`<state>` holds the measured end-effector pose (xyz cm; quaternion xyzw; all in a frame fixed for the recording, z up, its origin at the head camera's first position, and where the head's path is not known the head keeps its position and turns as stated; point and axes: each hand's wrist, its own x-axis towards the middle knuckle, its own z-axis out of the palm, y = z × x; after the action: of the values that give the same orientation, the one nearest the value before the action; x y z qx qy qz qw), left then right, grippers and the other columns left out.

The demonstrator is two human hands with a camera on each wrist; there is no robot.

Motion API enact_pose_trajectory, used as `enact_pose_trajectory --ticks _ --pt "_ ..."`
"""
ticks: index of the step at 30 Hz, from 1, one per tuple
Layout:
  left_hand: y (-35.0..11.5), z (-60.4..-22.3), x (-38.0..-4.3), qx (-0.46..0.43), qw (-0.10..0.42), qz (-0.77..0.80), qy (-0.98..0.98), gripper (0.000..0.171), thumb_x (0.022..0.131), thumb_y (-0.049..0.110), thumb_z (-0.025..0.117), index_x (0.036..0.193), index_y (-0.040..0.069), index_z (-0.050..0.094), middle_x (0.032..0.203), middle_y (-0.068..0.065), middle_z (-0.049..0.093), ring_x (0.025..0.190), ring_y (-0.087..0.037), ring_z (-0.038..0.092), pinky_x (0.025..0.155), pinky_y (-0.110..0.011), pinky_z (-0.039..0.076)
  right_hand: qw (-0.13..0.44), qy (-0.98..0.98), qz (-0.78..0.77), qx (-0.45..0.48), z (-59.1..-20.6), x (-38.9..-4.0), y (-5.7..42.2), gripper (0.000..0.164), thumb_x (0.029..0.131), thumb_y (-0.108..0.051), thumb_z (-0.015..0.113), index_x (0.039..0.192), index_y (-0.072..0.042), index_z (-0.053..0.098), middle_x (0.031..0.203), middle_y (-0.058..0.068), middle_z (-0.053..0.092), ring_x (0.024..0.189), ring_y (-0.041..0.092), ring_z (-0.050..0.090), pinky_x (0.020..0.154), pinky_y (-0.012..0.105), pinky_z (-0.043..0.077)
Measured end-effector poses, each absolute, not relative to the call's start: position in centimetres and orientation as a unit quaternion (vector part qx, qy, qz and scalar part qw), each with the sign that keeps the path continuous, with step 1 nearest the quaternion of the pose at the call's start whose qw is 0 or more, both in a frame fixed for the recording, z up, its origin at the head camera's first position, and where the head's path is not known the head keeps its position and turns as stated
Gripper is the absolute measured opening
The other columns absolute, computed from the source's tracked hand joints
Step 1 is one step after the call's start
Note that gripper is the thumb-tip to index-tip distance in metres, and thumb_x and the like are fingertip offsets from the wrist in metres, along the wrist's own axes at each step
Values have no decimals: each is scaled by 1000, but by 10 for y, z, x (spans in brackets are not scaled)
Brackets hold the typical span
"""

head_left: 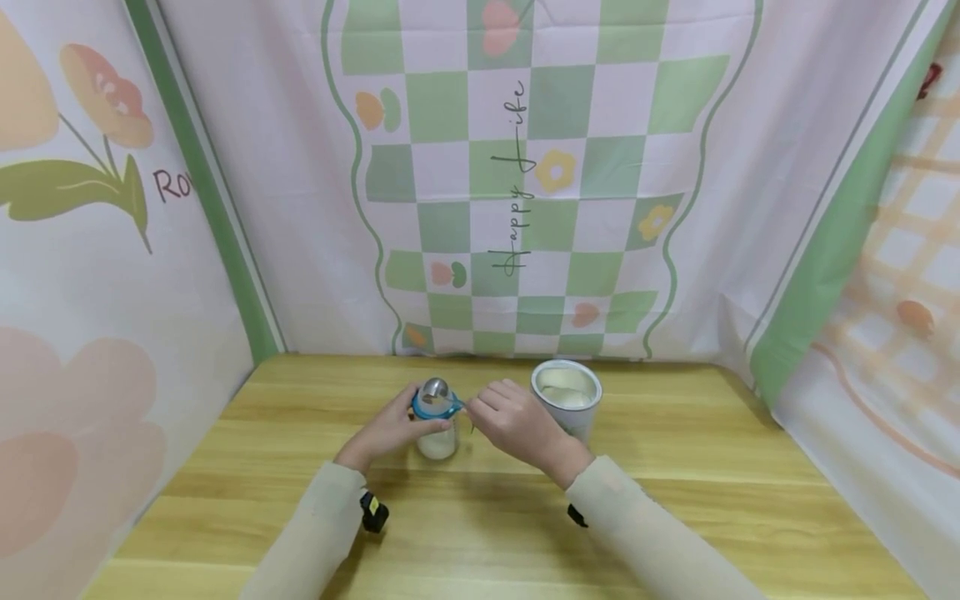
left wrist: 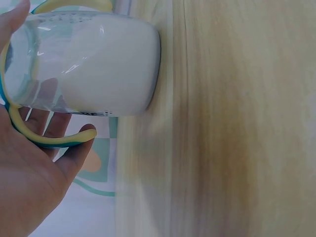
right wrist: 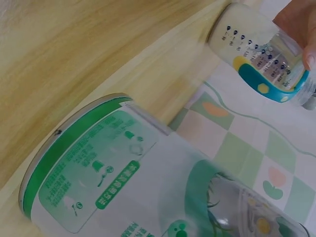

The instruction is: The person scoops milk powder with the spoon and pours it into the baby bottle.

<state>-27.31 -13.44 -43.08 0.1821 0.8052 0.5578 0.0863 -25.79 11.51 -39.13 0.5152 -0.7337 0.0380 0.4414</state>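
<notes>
My left hand (head_left: 393,429) grips a baby bottle (head_left: 437,444) by its collar, thumb on the near side and fingers round behind. The bottle stands upright, its base close over the table. Whitish liquid (left wrist: 116,64) fills its lower part. It has a blue collar, a shiny domed top (head_left: 435,390), and teal-and-yellow side handles; one handle (left wrist: 54,141) lies against my left palm. My right hand (head_left: 517,423) is at the bottle's right side, fingers curled and their tips right at the blue part; cannot tell whether they pinch it. The right hand is outside the right wrist view.
An uncapped white-and-green can (right wrist: 113,163) stands just right of and behind my right hand, pale contents showing inside its rim (head_left: 566,364). The wooden table (head_left: 480,542) ends at a patterned cloth backdrop (head_left: 502,167), with cloths hanging on both sides.
</notes>
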Motion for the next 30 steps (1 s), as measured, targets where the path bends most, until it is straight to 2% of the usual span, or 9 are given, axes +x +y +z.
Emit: enact_pose_trajectory --ticks 4,10,14,19,22,30 --pt "-134 -430 -273 185 86 557 805 71 89 39 78 147 21 43 139 -2 54 134 -28 44 108 -61 32 441 -734 49 514 -392 -259 115 18 103 -12 57 91 -6 69 81 0 66 73 13 60 60 24 47" --pt "-134 -430 -274 188 87 557 805 73 89 38 78 149 21 40 141 -2 53 134 -28 43 108 -62 31 427 -743 88 508 -390 -260 115 7 95 -12 68 90 -7 69 80 -1 65 71 13 60 61 25 48" --pt "-135 -431 -275 189 87 558 803 72 89 39 78 148 22 42 141 -3 54 134 -29 44 108 -62 30 413 -754 124 495 -388 -259 116 5 93 -12 71 91 -7 69 81 0 66 73 14 61 65 28 51" --pt "-135 -431 -274 186 86 559 804 75 88 41 78 150 23 40 143 -3 52 137 -31 41 109 -65 27 406 -764 157 477 -385 -259 116 25 105 -22 56 89 -6 69 82 2 66 74 17 62 69 32 54" --pt "-135 -431 -274 180 85 555 808 76 87 43 78 150 24 39 144 -1 51 139 -31 39 109 -66 26 398 -769 178 468 -385 -258 117 34 108 -26 48 88 -7 68 81 1 67 74 16 62 69 31 54" --pt "-135 -432 -275 175 84 542 818 78 86 48 78 150 25 40 145 1 50 141 -31 37 110 -66 25 348 -790 286 416 -382 -252 119 11 99 -11 65 91 -7 70 78 -3 61 67 7 53 59 23 48"
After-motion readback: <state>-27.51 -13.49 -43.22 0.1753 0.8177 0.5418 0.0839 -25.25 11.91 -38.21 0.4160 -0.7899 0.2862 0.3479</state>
